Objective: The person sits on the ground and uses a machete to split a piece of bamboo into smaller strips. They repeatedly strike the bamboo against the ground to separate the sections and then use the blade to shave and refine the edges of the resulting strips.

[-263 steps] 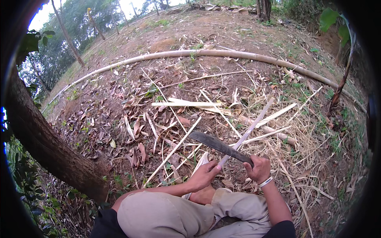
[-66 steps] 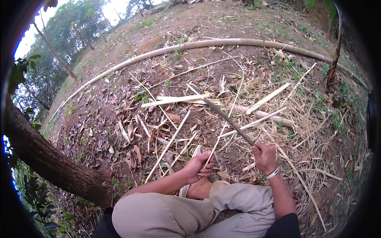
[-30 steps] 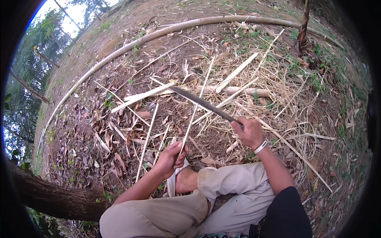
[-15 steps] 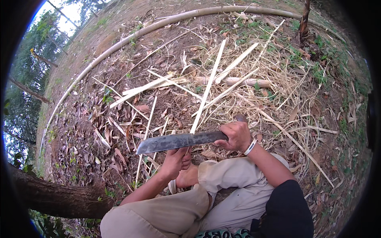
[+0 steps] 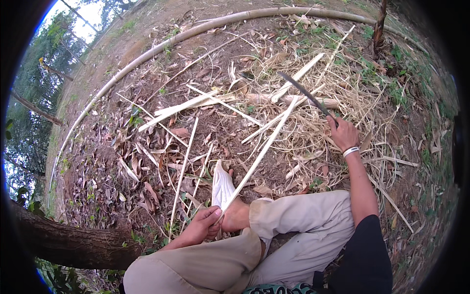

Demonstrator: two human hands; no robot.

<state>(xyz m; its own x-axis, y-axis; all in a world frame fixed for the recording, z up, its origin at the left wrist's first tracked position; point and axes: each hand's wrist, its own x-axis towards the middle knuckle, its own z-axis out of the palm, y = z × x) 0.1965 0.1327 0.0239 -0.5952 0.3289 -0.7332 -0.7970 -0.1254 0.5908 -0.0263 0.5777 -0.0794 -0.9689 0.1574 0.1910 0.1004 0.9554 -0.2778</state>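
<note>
My left hand (image 5: 204, 224) is closed low in front of me, pinching the near end of a long pale bamboo strip (image 5: 258, 158). From there the strip slants away to the upper right, over my foot. Out to the right, my right hand (image 5: 344, 134) grips a machete (image 5: 309, 97) by its handle. The dark blade is seen nearly edge-on, pointing to the far left, apart from the strip. A whitish ridged piece (image 5: 223, 183) lies over the front of my bare foot (image 5: 237, 215), beside my left hand.
Several split strips (image 5: 183, 108) lie crossed on the leafy ground ahead. A short log (image 5: 318, 102) sits among curly shavings (image 5: 362, 112). Beyond, a long bamboo pole (image 5: 196, 30) spans the scene. A thick trunk (image 5: 73, 242) lies at lower left, a thin stump (image 5: 378, 29) at far right.
The machete has swung from lying across the strip to the far right, its blade turning away from me. My left hand has drawn the strip nearer and its far end has tipped right.
</note>
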